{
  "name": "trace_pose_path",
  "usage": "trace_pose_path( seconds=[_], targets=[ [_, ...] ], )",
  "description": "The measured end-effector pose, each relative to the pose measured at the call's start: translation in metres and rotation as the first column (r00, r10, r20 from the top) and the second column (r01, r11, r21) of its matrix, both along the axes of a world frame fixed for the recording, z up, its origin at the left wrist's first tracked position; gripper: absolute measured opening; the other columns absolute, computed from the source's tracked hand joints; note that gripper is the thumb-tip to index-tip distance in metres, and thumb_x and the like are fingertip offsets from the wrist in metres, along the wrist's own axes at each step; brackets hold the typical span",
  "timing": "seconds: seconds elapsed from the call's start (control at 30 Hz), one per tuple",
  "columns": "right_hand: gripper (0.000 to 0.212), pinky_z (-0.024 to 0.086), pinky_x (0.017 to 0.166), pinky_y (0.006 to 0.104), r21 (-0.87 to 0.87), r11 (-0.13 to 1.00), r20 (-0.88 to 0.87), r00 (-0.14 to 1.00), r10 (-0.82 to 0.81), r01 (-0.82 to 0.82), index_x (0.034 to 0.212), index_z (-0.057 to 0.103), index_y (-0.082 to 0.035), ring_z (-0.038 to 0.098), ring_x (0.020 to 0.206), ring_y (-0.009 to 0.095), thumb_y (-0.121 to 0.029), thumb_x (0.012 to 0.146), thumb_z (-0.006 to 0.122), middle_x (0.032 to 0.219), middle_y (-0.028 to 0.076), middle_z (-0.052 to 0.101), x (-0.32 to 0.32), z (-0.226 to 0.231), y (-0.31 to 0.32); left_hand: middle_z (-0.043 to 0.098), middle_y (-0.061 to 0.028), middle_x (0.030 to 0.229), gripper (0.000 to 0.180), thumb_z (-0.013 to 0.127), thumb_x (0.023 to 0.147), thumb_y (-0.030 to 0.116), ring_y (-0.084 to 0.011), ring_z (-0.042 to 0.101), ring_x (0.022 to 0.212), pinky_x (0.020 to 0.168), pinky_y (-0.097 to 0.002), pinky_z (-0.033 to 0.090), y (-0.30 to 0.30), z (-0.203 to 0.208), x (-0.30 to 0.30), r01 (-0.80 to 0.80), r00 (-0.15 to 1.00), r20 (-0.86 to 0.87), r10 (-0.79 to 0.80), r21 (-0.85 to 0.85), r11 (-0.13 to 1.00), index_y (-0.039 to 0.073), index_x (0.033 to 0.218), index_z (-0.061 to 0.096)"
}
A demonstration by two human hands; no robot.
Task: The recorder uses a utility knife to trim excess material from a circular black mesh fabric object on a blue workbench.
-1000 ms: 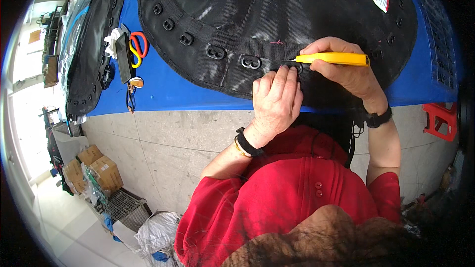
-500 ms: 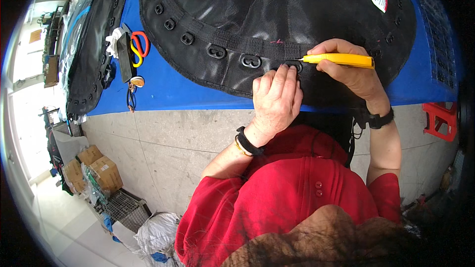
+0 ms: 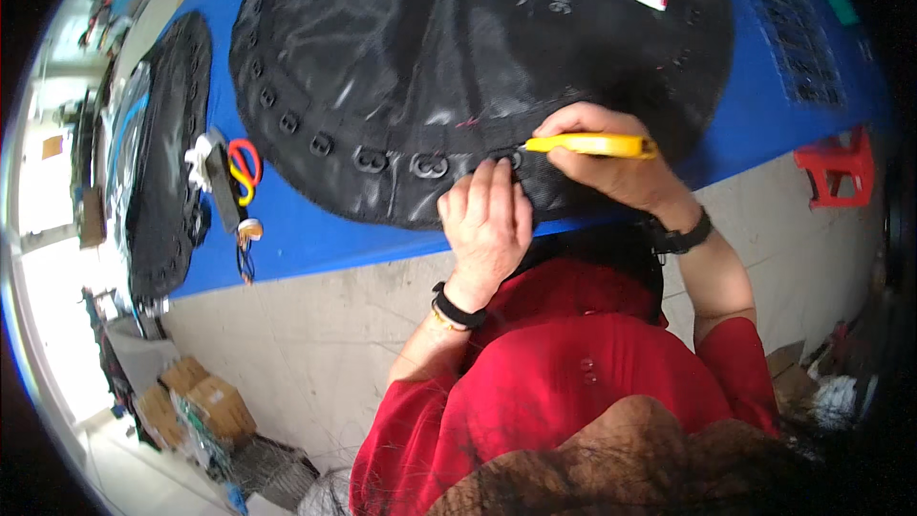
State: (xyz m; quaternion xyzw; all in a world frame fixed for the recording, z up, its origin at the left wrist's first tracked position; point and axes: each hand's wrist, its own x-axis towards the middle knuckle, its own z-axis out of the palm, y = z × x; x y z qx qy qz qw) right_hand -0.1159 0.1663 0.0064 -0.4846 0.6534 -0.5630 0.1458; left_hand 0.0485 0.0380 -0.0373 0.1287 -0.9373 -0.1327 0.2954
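Observation:
A round black mesh mat (image 3: 353, 100) with a sewn webbing band lies on the blue table; black buckles (image 3: 429, 165) line its rim. My left hand (image 3: 489, 220) lies on the near rim, fingers extended side by side, the fingertips pressing beside one buckle (image 3: 516, 159). Just to its right, my right hand (image 3: 611, 167) grips a yellow utility knife (image 3: 602, 144) between thumb and fingers. The knife's thin tip points left at the webbing above that buckle. Whether it touches the webbing I cannot tell. Pink marks show on the band nearby.
Left on the blue table (image 3: 315, 253) lie scissors (image 3: 245, 170) with red and yellow handles, beside a dark strip and a white bundle. Farther left is another black mat (image 3: 170, 162). A red stool (image 3: 836, 170) stands at right, cardboard boxes (image 3: 215, 406) on the floor at left.
My view has shifted, so the mat and hands appear farther left and lower. Both hands keep nearly the same places on the rim, the knife still held in the right.

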Motion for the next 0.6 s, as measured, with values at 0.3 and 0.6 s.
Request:
trace_pose_path(
  seconds=[0.3, 0.6],
  targets=[
    [0.028, 0.055, 0.091, 0.0385, -0.094, 0.995, -0.063, 0.997, -0.047, 0.041, 0.111, 0.062, -0.006, 0.068, 0.103, 0.031, -0.012, 0.086, 0.074, 0.112, 0.013, 0.068, 0.021, -0.022, 0.018, 0.065, -0.0141, 0.116, 0.037, 0.064, 0.089, 0.015, -0.0317, 0.059, 0.102, 0.090, -0.0446, 0.044, 0.000, -0.006, 0.002, 0.016, 1.000, 0.023, -0.015, -0.074, 0.997, 0.003, 0.124, 0.064],
    [0.028, 0.055, 0.088, 0.0385, -0.128, 0.991, -0.034, 0.998, -0.045, 0.040, 0.109, 0.063, -0.005, 0.069, 0.099, 0.031, -0.012, 0.084, 0.075, 0.108, 0.012, 0.069, 0.011, -0.022, 0.021, 0.066, -0.0129, 0.114, 0.039, 0.062, 0.088, 0.017, -0.0291, 0.059, 0.099, 0.088, -0.0423, 0.043, 0.001, -0.009, -0.007, 0.004, 1.000, 0.011, -0.002, -0.179, 0.984, 0.003, 0.124, 0.065]
  ],
)
